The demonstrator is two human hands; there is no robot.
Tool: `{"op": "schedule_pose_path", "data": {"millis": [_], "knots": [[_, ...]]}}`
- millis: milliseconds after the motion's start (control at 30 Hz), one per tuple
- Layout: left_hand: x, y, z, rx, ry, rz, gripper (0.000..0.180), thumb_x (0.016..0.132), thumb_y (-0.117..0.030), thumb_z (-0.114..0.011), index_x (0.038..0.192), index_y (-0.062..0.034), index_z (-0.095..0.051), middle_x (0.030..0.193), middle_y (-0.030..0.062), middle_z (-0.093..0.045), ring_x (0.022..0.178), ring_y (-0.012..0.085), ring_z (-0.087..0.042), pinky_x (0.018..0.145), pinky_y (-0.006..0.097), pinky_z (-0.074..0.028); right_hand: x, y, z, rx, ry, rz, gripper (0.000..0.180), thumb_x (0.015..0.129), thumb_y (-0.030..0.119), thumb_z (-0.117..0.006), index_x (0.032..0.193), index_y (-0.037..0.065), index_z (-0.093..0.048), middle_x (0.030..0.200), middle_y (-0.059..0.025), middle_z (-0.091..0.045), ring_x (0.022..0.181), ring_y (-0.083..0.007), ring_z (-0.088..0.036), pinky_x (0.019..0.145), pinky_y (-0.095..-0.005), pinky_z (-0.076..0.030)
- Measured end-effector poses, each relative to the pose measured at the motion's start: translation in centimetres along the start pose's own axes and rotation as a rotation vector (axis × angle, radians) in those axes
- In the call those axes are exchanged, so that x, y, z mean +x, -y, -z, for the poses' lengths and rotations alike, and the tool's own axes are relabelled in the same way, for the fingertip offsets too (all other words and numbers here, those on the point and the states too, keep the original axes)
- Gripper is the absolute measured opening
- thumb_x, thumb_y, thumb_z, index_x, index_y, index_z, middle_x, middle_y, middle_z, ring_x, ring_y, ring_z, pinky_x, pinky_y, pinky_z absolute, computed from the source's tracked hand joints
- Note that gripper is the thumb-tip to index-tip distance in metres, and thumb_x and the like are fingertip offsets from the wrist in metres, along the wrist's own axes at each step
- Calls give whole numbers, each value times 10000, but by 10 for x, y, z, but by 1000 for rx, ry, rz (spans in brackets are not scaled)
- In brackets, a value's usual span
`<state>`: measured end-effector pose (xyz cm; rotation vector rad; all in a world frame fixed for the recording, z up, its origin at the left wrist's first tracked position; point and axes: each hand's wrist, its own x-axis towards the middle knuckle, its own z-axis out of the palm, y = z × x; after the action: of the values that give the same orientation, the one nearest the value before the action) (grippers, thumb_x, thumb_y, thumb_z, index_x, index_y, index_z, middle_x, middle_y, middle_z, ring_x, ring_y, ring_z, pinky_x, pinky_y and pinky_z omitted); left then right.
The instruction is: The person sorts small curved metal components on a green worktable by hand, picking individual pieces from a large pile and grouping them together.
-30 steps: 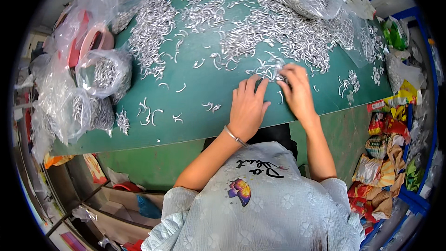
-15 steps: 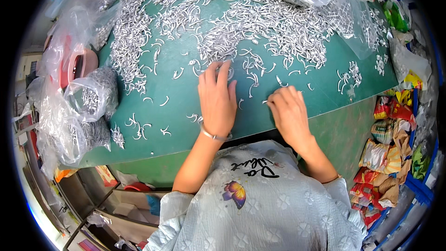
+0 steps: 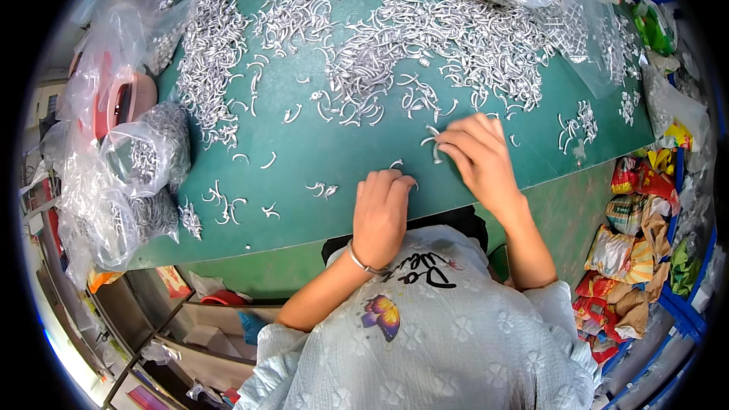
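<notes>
My left hand (image 3: 381, 211) is near the table's front edge, fingers curled down. A small curved silver metal piece (image 3: 396, 163) shows at its fingertips, and another bit of silver shows beside the index finger. To the right and a little farther off, my right hand (image 3: 481, 158) pinches a curved silver metal piece (image 3: 436, 153) between thumb and fingers. A second piece (image 3: 432, 130) lies at those fingertips; whether it is held too is unclear. Loose pieces of the same kind form a wide heap (image 3: 364, 68) across the far part of the green table (image 3: 304, 144).
Clear plastic bags of metal pieces (image 3: 163, 144) stand at the left edge, beside a pink container (image 3: 137, 99). Another clear bag (image 3: 581, 45) lies at the far right. Small clusters of pieces (image 3: 224, 201) are scattered nearer me. Colourful packages (image 3: 626, 250) fill the right side.
My left hand has drawn back from the heap toward the front edge, its fingers now curled. My right hand has moved slightly away from me, and a curved piece now hangs from its fingers.
</notes>
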<state>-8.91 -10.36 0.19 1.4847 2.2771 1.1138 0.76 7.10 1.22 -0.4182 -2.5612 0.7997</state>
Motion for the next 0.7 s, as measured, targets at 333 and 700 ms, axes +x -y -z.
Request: {"op": "schedule_pose_path", "data": {"millis": [333,700], "knots": [[-6,1,-6,-64,22,-20,271,803,59,-633,1069,8,-629,983,138,-580,873,323,-556,761,385,-461,-20,15,17,-244,-145,-163,150,738,82,-754,873,73,-689,902,-27,-631,844,-238,-549,744,-361,-372],[-12,5,-4,-153,46,-175,294,751,66,-640,1028,-32,-645,1000,102,-594,892,283,-567,728,377,-433,-31,28,-8,27,112,-3,159,765,61,-718,905,33,-648,928,-66,-572,867,-278,-527,740,-386,-404]]}}
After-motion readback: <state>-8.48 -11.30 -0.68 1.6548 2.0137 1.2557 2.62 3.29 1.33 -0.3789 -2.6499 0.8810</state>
